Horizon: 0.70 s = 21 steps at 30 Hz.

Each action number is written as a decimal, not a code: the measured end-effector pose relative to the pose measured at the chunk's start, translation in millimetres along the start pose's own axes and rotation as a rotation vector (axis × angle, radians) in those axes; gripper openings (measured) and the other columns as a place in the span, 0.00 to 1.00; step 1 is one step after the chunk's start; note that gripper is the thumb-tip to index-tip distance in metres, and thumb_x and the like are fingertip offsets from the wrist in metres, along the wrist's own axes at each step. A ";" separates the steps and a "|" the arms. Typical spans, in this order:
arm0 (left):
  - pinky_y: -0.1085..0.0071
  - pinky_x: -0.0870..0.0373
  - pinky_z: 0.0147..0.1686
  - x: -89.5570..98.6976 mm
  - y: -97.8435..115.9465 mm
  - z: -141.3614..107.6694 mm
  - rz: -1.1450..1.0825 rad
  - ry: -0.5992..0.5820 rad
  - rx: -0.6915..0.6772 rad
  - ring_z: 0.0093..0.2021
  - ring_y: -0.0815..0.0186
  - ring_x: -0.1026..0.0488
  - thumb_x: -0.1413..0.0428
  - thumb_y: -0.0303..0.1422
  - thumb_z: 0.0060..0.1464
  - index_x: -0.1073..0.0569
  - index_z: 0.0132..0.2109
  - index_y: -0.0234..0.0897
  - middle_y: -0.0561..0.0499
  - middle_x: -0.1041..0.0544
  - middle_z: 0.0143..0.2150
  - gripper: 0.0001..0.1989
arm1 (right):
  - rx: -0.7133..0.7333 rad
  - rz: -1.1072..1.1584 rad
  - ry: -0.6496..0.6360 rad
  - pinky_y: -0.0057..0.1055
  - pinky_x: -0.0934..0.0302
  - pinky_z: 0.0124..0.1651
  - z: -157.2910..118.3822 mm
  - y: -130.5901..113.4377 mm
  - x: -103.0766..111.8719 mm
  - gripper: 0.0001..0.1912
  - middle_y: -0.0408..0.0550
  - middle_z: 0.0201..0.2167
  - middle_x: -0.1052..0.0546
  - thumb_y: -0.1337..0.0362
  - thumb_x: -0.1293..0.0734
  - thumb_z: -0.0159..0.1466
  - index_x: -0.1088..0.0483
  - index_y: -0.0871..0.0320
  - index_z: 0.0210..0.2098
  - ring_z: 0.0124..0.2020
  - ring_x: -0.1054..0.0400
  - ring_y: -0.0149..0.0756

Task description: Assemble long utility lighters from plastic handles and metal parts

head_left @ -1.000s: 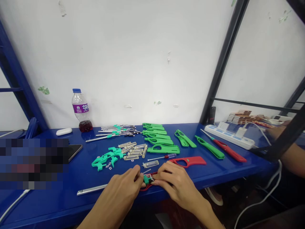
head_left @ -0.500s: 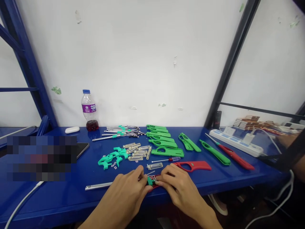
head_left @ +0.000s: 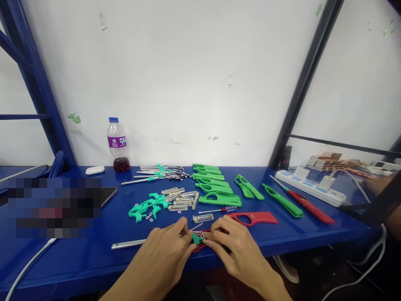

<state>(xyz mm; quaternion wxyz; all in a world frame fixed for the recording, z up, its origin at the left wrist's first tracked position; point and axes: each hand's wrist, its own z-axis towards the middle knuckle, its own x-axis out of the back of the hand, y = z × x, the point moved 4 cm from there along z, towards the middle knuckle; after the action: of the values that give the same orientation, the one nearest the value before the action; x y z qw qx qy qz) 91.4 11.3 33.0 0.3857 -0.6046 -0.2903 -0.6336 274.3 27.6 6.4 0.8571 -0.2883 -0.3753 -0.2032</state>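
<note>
Two red handle shells (head_left: 265, 218) near, one red lighter (head_left: 308, 205) right! One screwdriver (head_left: 228, 209), one far-left bottle (head_left: 118, 143), one power strip (head_left: 308, 187), two plugs (head_left: 327, 182)!

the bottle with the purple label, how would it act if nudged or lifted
The bottle would probably feel light for its size, since dark liquid fills only its lowest part. That low liquid may steady it against a gentle nudge, though its tall shape could tip if pushed harder.
</note>
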 end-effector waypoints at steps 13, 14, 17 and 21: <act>0.65 0.23 0.34 6.6 -16.6 -6.0 -0.096 0.195 0.005 0.39 0.55 0.16 0.49 0.31 0.71 0.22 0.58 0.44 0.48 0.16 0.45 0.14 | -0.048 0.149 0.049 0.36 0.36 0.47 -0.3 0.4 4.3 0.10 0.45 0.39 0.19 0.63 0.36 0.76 0.22 0.52 0.43 0.40 0.26 0.38; 0.65 0.23 0.35 10.2 -25.1 -8.9 -0.109 0.261 0.004 0.40 0.56 0.16 0.50 0.31 0.72 0.22 0.58 0.44 0.48 0.16 0.46 0.15 | -0.043 0.157 0.045 0.36 0.36 0.47 -0.7 0.1 4.7 0.11 0.45 0.40 0.19 0.62 0.37 0.76 0.22 0.52 0.43 0.41 0.26 0.38; 0.65 0.24 0.40 22.2 -60.5 -19.5 -0.117 0.405 0.092 0.45 0.55 0.17 0.54 0.34 0.73 0.20 0.54 0.44 0.47 0.17 0.50 0.18 | -0.033 0.178 0.038 0.35 0.36 0.46 -2.1 -0.9 5.8 0.13 0.44 0.40 0.19 0.62 0.39 0.77 0.22 0.52 0.42 0.41 0.26 0.38; 0.63 0.25 0.39 26.7 -107.8 -30.3 -0.076 0.341 0.254 0.42 0.53 0.17 0.54 0.39 0.71 0.18 0.51 0.43 0.46 0.16 0.47 0.20 | -0.033 0.171 0.079 0.35 0.34 0.47 -5.1 0.3 5.8 0.12 0.46 0.42 0.20 0.63 0.39 0.76 0.22 0.51 0.43 0.43 0.26 0.38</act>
<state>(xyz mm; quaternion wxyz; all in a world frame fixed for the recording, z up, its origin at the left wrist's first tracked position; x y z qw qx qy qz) -14.8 39.9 67.0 0.4783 -0.4236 -0.3210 -0.6991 280.8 23.9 7.9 0.8806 -0.3250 -0.3120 -0.1467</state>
